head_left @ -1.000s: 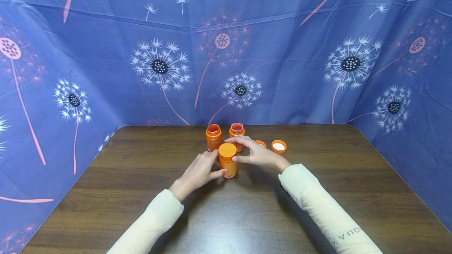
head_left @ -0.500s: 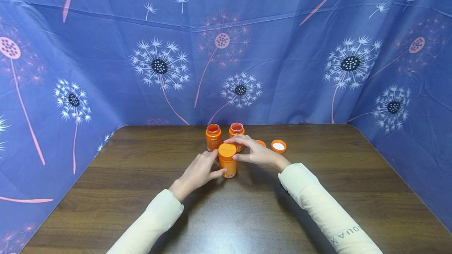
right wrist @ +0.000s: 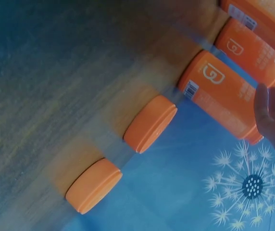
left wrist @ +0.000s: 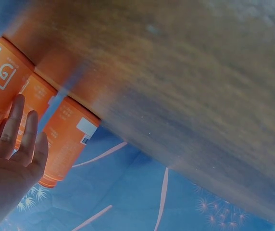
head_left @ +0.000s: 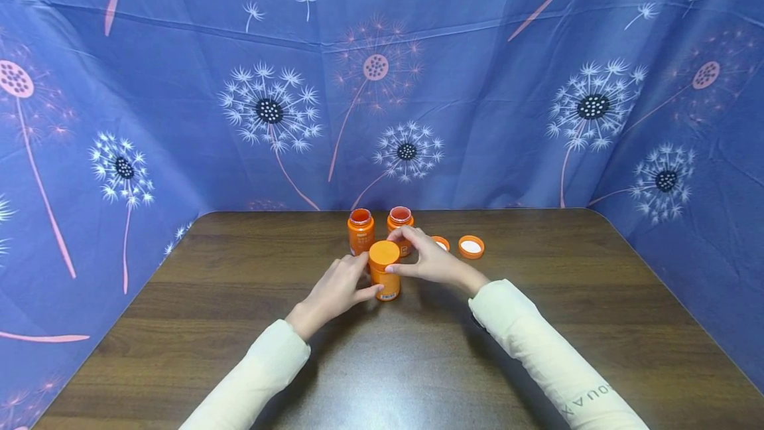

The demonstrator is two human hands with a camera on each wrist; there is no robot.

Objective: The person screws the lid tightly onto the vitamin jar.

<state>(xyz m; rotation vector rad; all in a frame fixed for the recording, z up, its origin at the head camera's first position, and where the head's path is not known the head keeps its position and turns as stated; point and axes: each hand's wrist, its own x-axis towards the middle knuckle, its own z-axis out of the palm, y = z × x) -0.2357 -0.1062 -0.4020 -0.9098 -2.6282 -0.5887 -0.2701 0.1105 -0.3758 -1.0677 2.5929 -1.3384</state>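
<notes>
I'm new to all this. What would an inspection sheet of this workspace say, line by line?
Surface: brown wood-grain table.
Job's things: front bottle, upright, lid on; two uncapped bottles upright behind it; two loose caps, white insides up.
Clutter: nothing seen.
Hands: left hand holds the front bottle; right hand grips its lid.
Cables: nothing seen.
Surroundings: blue dandelion-print cloth behind and on both sides.

blue dandelion-print cloth (head_left: 477,38) behind | brown wood-grain tabletop (head_left: 191,310) | pale glare (head_left: 382,403) near front
</notes>
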